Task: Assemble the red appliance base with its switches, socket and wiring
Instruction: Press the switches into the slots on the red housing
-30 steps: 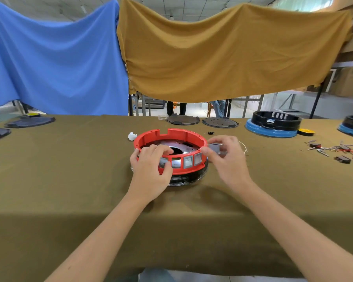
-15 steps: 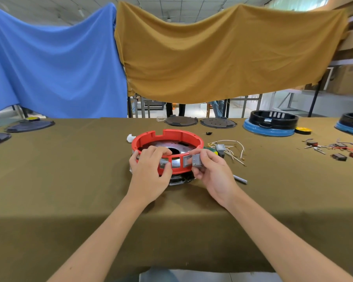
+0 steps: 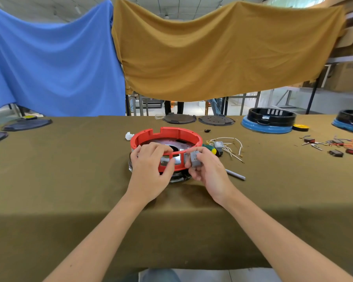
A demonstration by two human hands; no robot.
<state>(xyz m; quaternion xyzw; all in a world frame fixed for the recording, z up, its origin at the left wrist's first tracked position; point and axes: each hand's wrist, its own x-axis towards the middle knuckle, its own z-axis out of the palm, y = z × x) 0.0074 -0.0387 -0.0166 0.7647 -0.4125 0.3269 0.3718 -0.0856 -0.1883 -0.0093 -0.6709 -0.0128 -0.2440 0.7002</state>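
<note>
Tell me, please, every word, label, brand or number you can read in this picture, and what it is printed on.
None can be read: no text shows on the red base, nor on the grey block in the right hand.
The small parts at far right are too small to tell.

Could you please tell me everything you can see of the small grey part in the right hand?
The grey part is a small boxy block, plastic by its look, with tiny light dots on its upper face. The right hand pinches it in its fingertips, just off the red base's near rim beside the window openings. It is not yet seated.
</note>
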